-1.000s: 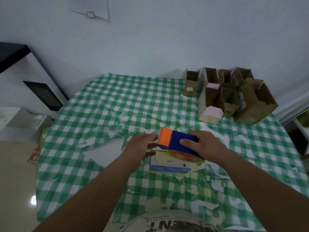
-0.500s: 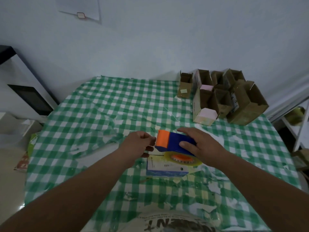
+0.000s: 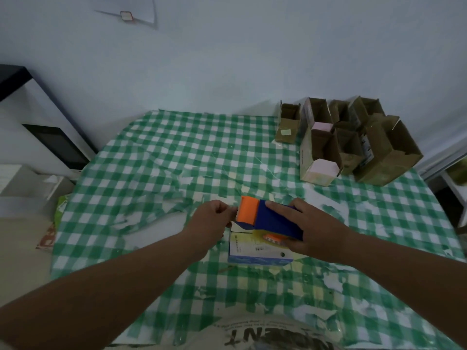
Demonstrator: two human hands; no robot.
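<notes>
Left hand (image 3: pixel 212 219) now closer to tape dispenser (image 3: pixel 271 219), over small box (image 3: pixel 257 252).
My right hand (image 3: pixel 316 232) grips it steady; the left one pinches at the cutter, apparently on the tape end.

The tape dispenser (image 3: pixel 267 218) is smooth matt plastic, blue and orange, the small box (image 3: pixel 257 251) under it printed glossy card, the checked cover (image 3: pixel 156 157) on the desk a shiny, creased, peeling plastic film, and the open boxes (image 3: pixel 379 152) at the far right corner rough brown cardboard.
</notes>
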